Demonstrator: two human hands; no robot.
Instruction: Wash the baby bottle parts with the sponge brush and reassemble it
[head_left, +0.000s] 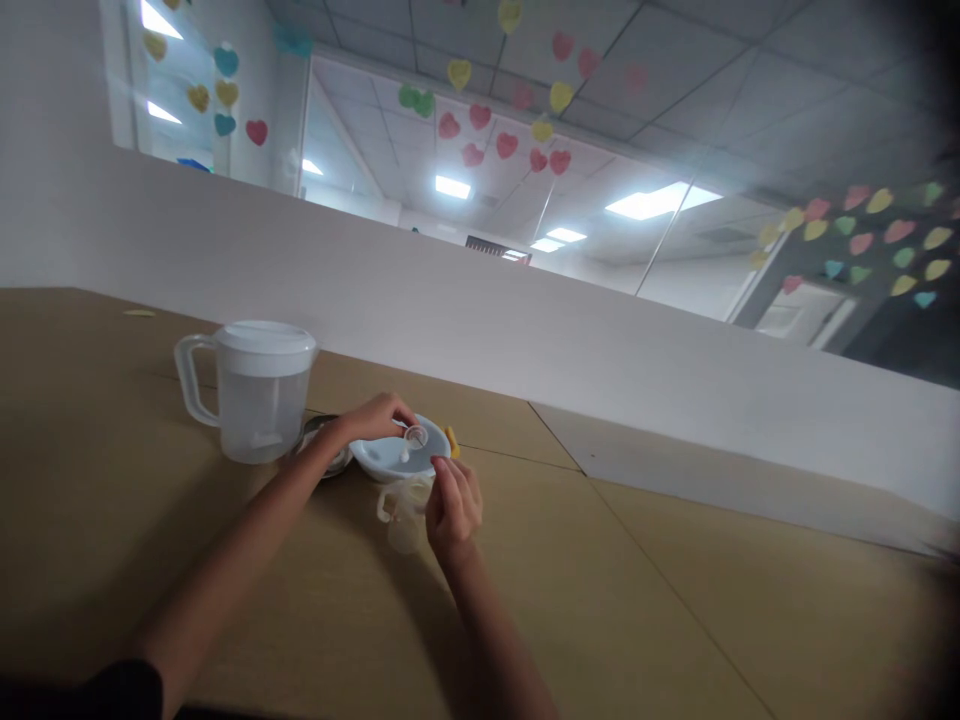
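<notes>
My left hand (377, 417) reaches over a white bowl (390, 458) and pinches a small clear plastic spoon or scoop (414, 438) above it. My right hand (453, 505) is curled just in front of the bowl, fingers closed beside a clear plastic cup with a handle (403, 512) that stands on the table. What the right fingers hold, if anything, I cannot make out. A small yellow thing (451, 441) peeks out behind the bowl.
A translucent lidded pitcher (255, 390) stands left of the bowl on the tan table (600, 600). A metal dish (324, 450) lies partly hidden under my left wrist. A white partition wall (525, 330) runs along the table's far edge.
</notes>
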